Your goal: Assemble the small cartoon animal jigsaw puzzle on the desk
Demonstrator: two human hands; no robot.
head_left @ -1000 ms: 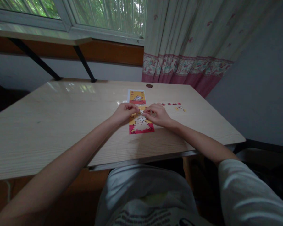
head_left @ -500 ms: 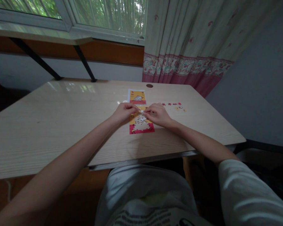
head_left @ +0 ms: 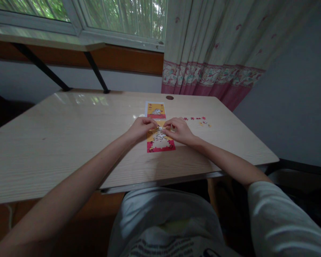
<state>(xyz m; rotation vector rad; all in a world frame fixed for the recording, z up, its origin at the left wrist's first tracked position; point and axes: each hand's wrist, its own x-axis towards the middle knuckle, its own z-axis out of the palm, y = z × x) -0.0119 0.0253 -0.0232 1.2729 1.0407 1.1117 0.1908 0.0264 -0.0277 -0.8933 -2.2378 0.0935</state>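
Note:
An orange, white and red jigsaw puzzle [head_left: 161, 142] lies flat on the wooden table [head_left: 69, 135]. My left hand [head_left: 141, 129] and my right hand [head_left: 178, 129] rest on its upper part, fingertips meeting in a pinch over a small piece that I cannot make out clearly. Both hands have curled fingers. Beyond the hands lies a small picture card [head_left: 155, 110] with the same orange and red design. Several loose puzzle pieces [head_left: 198, 120] are scattered to the right of my right hand.
A round cable hole [head_left: 169, 97] sits near the table's far edge. Behind it hang a flowered curtain [head_left: 211, 53] and a window [head_left: 96, 18] with a shelf on black brackets. The table's near edge is just above my lap.
The fingertips of both hands have shifted slightly on the puzzle; the arms, card and loose pieces stay where they were.

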